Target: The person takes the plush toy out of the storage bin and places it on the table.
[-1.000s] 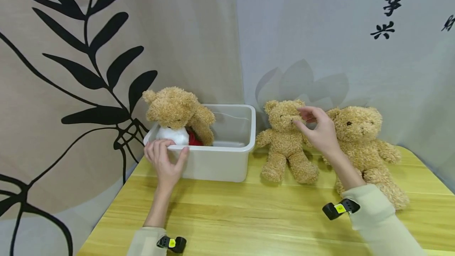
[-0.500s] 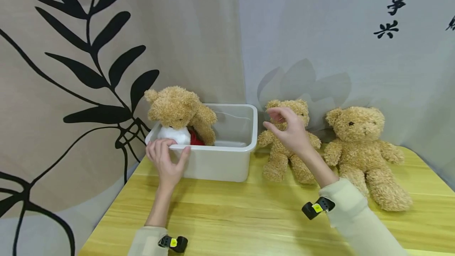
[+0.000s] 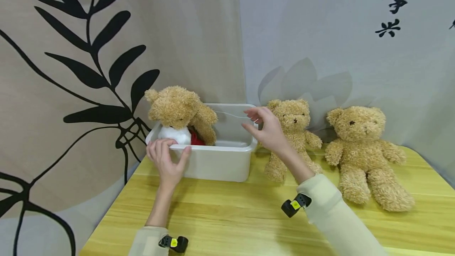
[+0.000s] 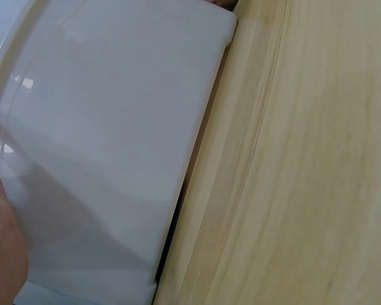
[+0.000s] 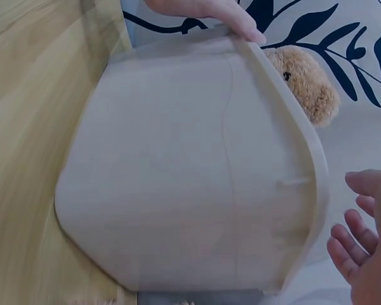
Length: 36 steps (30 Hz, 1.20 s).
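Observation:
A white plastic bin stands on the yellow wooden table. A tan teddy bear with white and red on it sits in the bin's left end. My left hand grips the bin's near-left rim, fingers over the top and thumb on the front wall. My right hand hovers open at the bin's right rim and holds nothing. Behind that hand a small teddy bear sits against the backdrop. In the right wrist view the bin fills the frame and the bear's head peeks over it.
A larger teddy bear sits at the right of the table. Printed cloth backdrops hang close behind the bin and bears. The left wrist view shows only the bin's wall and table wood.
My right hand has moved left, away from the small bear's face to the bin's right rim. The left hand and all bears have stayed put.

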Each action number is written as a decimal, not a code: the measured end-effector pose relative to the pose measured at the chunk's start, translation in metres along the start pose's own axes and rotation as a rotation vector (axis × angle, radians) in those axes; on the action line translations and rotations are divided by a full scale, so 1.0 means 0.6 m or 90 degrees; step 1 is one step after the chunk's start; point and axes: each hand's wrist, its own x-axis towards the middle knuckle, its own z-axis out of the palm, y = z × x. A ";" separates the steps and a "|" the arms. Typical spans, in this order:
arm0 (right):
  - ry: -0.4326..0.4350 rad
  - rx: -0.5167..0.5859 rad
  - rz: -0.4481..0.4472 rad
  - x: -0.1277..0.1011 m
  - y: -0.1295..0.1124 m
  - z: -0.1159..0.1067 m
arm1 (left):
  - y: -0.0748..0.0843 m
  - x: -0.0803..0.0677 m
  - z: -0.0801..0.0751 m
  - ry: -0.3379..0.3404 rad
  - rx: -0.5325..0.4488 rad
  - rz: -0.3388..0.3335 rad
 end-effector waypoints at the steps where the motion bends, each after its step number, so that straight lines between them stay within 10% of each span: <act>1: -0.003 0.000 0.001 0.003 -0.001 0.005 | 0.000 0.000 0.000 0.000 0.000 0.000; 18: -0.102 -0.037 -0.049 0.083 -0.056 0.082 | -0.003 0.000 -0.005 0.001 0.008 -0.001; 36: -0.260 -0.374 -0.222 0.130 -0.121 0.136 | -0.001 0.000 0.000 -0.006 0.012 0.000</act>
